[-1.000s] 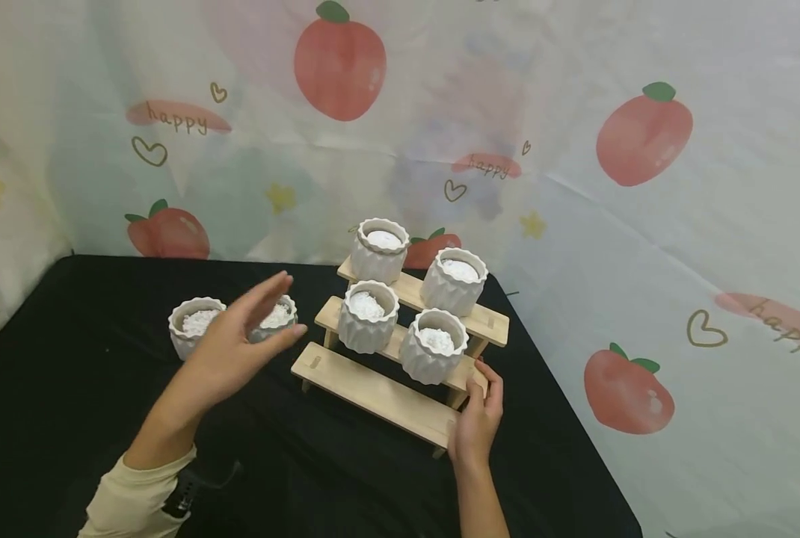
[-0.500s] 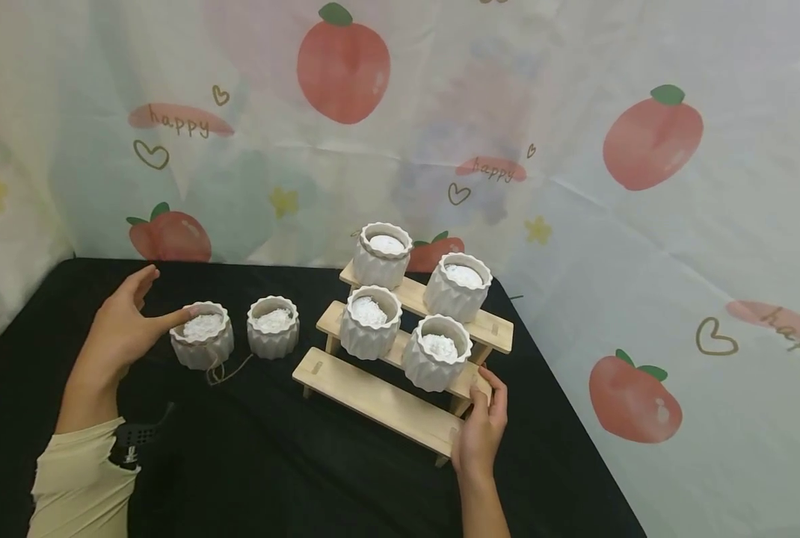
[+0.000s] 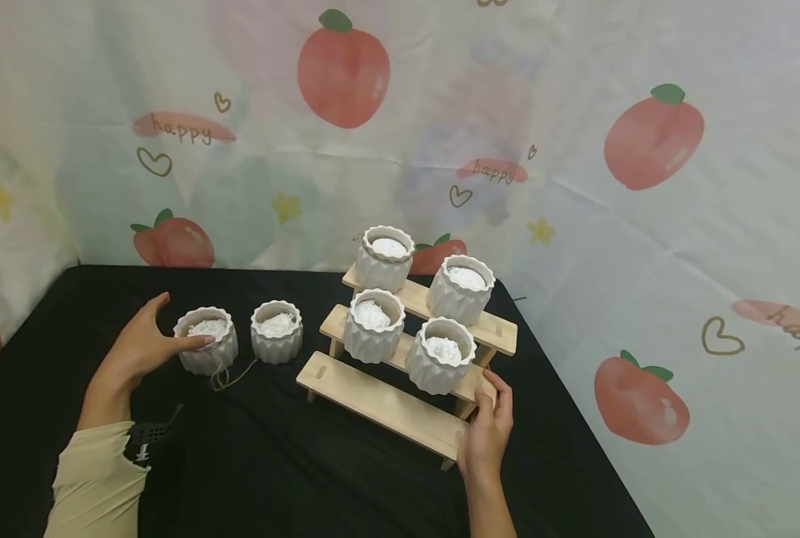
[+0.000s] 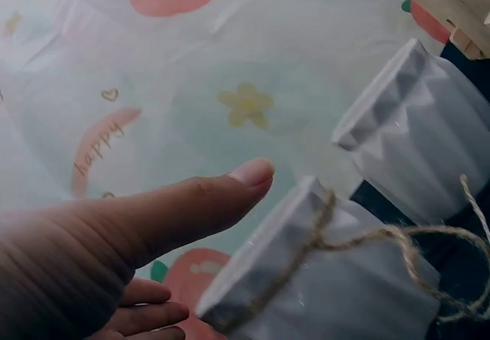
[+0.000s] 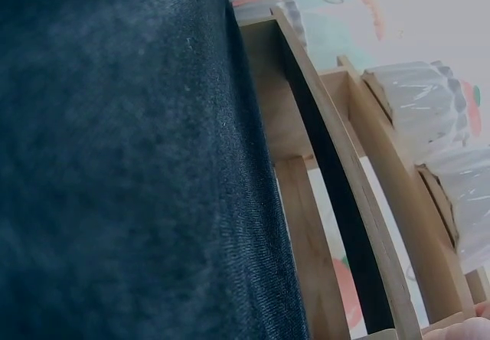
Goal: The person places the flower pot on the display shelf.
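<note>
The nearest white pot (image 3: 208, 356) is seen upright on the desk (image 3: 292, 478), just to the right of the left hand (image 3: 137, 344), so this hand is clearly nearer to it than the right one. The left hand is held wide, with the thumb (image 4: 249, 174) stretched over the near side of the rim and the fingers spread at the far left; whether the pot is touched cannot be told. No long axis is shown by the pot, as it is round; its neck is circled by a twine (image 3: 223, 379), whose loose loop is laid toward the second pot (image 3: 277, 345), just beside. By the right hand (image 3: 487, 437), the right end of the middle step of the wooden stand (image 3: 380, 407) is gripped between thumb and fingers. The steps are set obliquely, from far left to near right, and four more pots (image 3: 440, 373) are carried on the upper two. The desk is covered by dark cloth, and the place is enclosed behind and at the sides by a fruit-printed curtain (image 3: 434, 82).
</note>
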Demonstrator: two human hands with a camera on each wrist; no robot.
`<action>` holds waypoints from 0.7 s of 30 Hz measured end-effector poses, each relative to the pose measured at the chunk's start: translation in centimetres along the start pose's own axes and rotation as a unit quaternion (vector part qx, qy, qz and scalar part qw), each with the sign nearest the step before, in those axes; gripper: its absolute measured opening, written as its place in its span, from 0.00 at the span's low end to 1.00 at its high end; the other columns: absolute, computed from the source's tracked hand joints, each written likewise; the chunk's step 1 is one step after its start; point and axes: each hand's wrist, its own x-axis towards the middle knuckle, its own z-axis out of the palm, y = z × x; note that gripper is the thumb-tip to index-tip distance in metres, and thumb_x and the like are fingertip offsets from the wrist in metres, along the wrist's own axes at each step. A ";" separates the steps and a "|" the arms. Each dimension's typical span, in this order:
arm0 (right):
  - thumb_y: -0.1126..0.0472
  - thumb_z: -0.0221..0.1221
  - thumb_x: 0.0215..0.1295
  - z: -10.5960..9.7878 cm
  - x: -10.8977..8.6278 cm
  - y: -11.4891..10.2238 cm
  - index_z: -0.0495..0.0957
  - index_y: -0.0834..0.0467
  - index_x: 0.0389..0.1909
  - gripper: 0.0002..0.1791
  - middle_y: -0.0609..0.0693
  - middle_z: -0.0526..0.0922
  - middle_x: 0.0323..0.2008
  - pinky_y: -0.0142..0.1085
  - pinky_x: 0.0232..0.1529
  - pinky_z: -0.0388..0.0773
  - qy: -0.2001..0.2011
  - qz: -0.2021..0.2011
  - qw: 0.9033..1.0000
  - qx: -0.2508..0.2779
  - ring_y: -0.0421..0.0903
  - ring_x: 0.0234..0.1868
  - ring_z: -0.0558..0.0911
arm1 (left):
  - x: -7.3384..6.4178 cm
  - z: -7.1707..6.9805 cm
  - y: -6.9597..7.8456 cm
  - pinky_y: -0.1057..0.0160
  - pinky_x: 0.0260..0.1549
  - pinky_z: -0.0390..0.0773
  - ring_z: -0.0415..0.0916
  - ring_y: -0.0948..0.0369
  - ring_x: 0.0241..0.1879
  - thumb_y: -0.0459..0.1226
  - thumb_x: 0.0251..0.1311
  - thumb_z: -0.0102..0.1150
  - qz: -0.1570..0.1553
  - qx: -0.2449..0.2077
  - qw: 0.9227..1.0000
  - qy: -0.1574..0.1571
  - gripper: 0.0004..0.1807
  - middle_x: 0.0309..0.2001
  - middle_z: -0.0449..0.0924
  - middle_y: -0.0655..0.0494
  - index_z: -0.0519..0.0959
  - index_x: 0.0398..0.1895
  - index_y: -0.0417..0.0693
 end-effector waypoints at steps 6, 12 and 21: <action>0.72 0.42 0.79 0.0 0.1 0.1 0.66 0.68 0.66 0.19 0.56 0.64 0.68 0.36 0.65 0.65 -0.002 -0.003 1.000 0.005 0.51 0.70 0.68 | 0.6 0.7 -1.5 0.24 0.60 0.59 0.46 0.25 0.72 0.53 0.58 0.76 -0.016 -0.020 0.999 -0.020 0.68 0.79 0.39 0.26 0.36 0.81 0.31; 0.72 0.42 0.79 -0.1 0.2 0.1 0.66 0.69 0.66 0.19 0.56 0.63 0.68 0.36 0.66 0.64 -0.005 -0.005 1.000 0.004 0.51 0.70 0.67 | 1.0 1.1 -2.5 0.24 0.62 0.55 0.39 0.27 0.75 0.51 0.60 0.75 0.007 -0.045 0.997 -0.056 0.65 0.79 0.38 0.27 0.37 0.83 0.36; 0.72 0.42 0.80 0.1 0.0 0.3 0.66 0.69 0.66 0.19 0.56 0.63 0.70 0.36 0.65 0.63 -0.003 -0.001 1.000 0.016 0.50 0.69 0.66 | 1.2 1.2 -3.4 0.27 0.61 0.60 0.51 0.29 0.72 0.46 0.57 0.78 0.021 -0.051 0.996 -0.066 0.65 0.76 0.47 0.23 0.40 0.83 0.35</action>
